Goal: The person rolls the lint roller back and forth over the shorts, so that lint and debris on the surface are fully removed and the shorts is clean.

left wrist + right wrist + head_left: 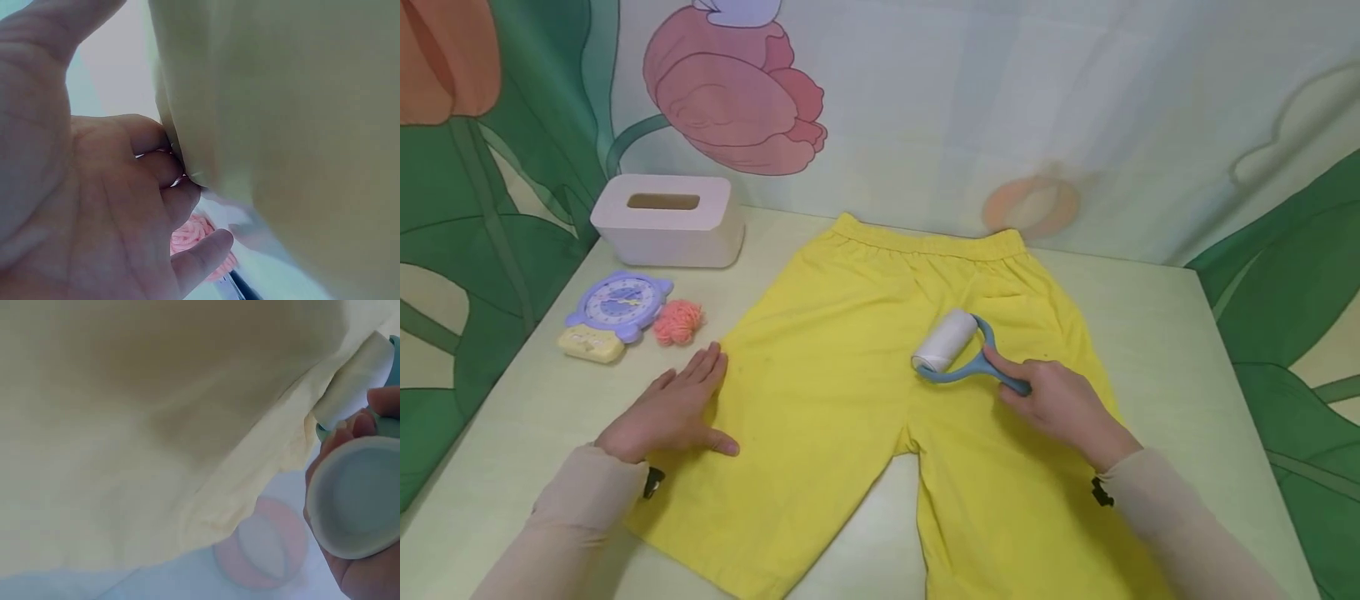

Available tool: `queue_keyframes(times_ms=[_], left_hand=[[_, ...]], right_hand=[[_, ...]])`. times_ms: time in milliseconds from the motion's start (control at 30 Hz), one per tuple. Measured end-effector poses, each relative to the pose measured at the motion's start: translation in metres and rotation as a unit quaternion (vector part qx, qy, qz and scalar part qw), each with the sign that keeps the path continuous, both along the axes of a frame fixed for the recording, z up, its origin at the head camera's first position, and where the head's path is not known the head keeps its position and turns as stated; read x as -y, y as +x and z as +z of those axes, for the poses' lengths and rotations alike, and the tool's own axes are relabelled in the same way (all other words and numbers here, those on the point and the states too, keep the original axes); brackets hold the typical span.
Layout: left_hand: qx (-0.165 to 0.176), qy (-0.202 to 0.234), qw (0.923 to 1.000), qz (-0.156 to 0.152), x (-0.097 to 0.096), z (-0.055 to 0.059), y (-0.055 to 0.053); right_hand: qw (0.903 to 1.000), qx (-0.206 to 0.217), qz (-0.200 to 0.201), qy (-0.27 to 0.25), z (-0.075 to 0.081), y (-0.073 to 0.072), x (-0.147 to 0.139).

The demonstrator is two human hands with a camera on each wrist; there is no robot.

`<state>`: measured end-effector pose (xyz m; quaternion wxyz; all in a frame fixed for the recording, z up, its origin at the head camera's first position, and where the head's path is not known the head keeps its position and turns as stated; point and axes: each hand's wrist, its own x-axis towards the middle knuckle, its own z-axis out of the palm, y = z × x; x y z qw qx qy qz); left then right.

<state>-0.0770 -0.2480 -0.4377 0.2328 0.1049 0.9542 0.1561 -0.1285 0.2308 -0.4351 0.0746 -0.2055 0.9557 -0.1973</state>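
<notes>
Yellow shorts (820, 358) spread flat. Lint roller (947, 340) is on their upper middle, below the waistband (925, 243); right hand (1060, 404) clamped round its handle (1017, 385). Left hand (673, 410), fingers straight, thumb apart, rests along the shorts' left edge. From here, I'd roll with light, even pressure, roller full-width on the cloth, that edge pinned so nothing bunches.

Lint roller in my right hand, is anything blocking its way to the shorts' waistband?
Nothing visible: only yellow fabric lies between the lint roller and the waistband. The pink yarn and tissue box sit off left.
</notes>
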Motion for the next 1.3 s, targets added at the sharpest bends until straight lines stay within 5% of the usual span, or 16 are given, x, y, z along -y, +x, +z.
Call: queue_keyframes(times_ms=[533,900,1033,1167,1300], left_hand=[[0.007,0.004,1.0000,0.001,-0.001,0.000,0.000],[0.000,0.007,1.0000,-0.003,0.000,-0.001,0.002],[-0.006,0.009,0.9999,-0.009,0.001,-0.002,0.003],[-0.004,0.010,0.9999,-0.005,0.001,-0.001,0.001],[-0.001,0.015,0.9999,-0.004,0.001,-0.002,0.000]], right_hand=[[0.9920,0.087,-0.047,0.078,0.042,0.060,-0.065],[0.9786,0.100,-0.079,0.162,0.070,0.093,-0.090],[0.9870,0.029,-0.104,0.119,0.080,0.095,-0.080],[0.9923,-0.060,-0.099,0.043,0.076,0.079,-0.063],[0.9922,-0.051,-0.114,-0.004,0.054,0.056,-0.045]])
